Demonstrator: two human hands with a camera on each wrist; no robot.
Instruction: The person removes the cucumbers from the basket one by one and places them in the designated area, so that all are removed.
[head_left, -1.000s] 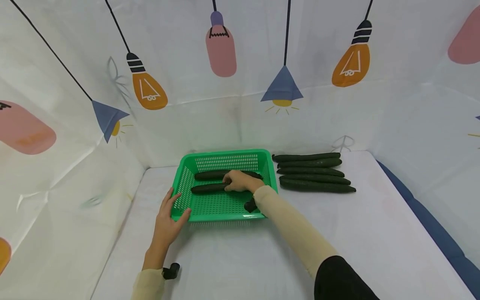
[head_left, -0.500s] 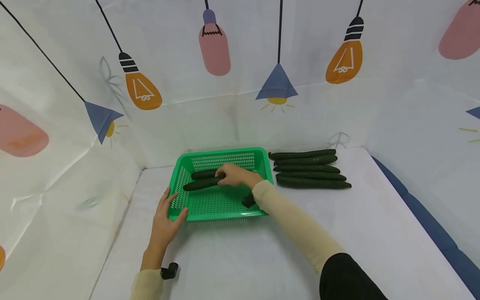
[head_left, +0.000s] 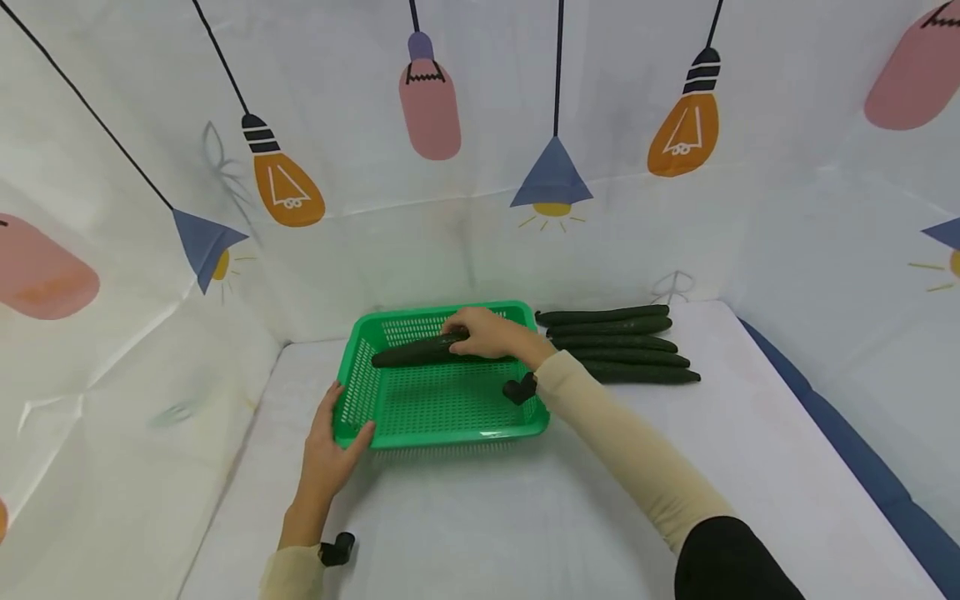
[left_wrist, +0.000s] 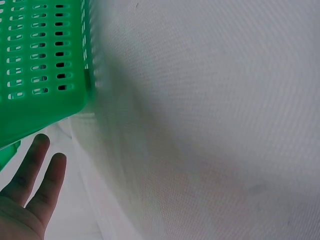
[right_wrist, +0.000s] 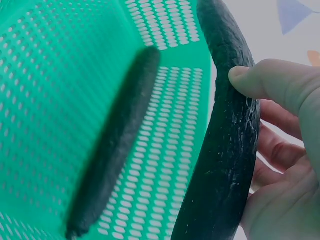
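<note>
My right hand (head_left: 483, 333) holds a dark green cucumber (right_wrist: 222, 145) over the green basket (head_left: 450, 437), thumb on one side and fingers round the other. A second cucumber (right_wrist: 117, 140) lies inside the basket along its far wall. From the head view, the held cucumber and my hand overlap it and hide much of it. My left hand (head_left: 326, 458) is at the basket's near left corner, thumb and fingers spread. In the left wrist view two of its fingers (left_wrist: 47, 192) stretch out straight, close below the basket's edge.
To the right of the basket, several more cucumbers (head_left: 622, 342) lie side by side on the white-covered table (head_left: 465, 525). Behind stands a white cloth backdrop (head_left: 480, 217) printed with lamps. Black wrist cameras sit on both cuffs.
My right hand has lifted the nearer cucumber in the basket and moved it up toward the far wall, over the other one. My left hand stays at the basket's corner.
</note>
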